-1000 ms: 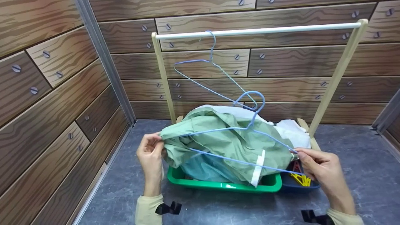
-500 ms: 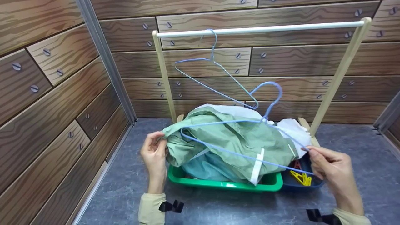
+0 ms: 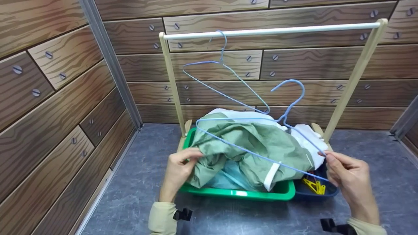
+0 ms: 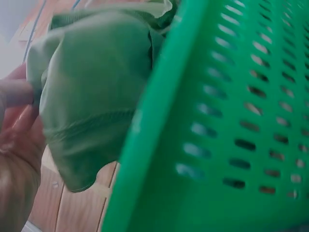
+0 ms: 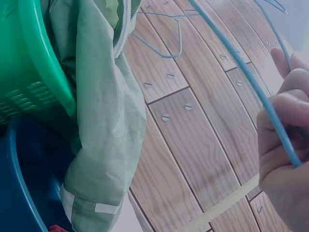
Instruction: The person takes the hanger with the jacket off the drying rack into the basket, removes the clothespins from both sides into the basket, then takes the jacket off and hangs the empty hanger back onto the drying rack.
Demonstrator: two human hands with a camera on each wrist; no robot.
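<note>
A green jacket (image 3: 254, 137) with a white zip and a light strip at one cuff lies bunched over a green basket (image 3: 241, 193). At its left edge, my left hand (image 3: 181, 164) pinches the cloth between thumb and fingers; the left wrist view shows a fold of the jacket (image 4: 91, 72) hanging by those fingers. My right hand (image 3: 351, 169) grips one end of a blue wire hanger (image 3: 240, 119). The hanger is tilted above the jacket, hook up, its far end over the cloth. One sleeve (image 5: 108, 121) droops past the basket's side in the right wrist view.
Behind the basket stands a rack with a white bar (image 3: 274, 30), another blue hanger (image 3: 225, 94) hanging from it. White cloth (image 3: 307, 140) lies at the back. On the basket's right, a dark blue bin (image 3: 331, 191) holds yellow clothespins (image 3: 315, 186).
My right hand has drawn the hanger right and up, its left end now away from the jacket's left edge. My left hand has moved right with the cloth, which is more bunched.
</note>
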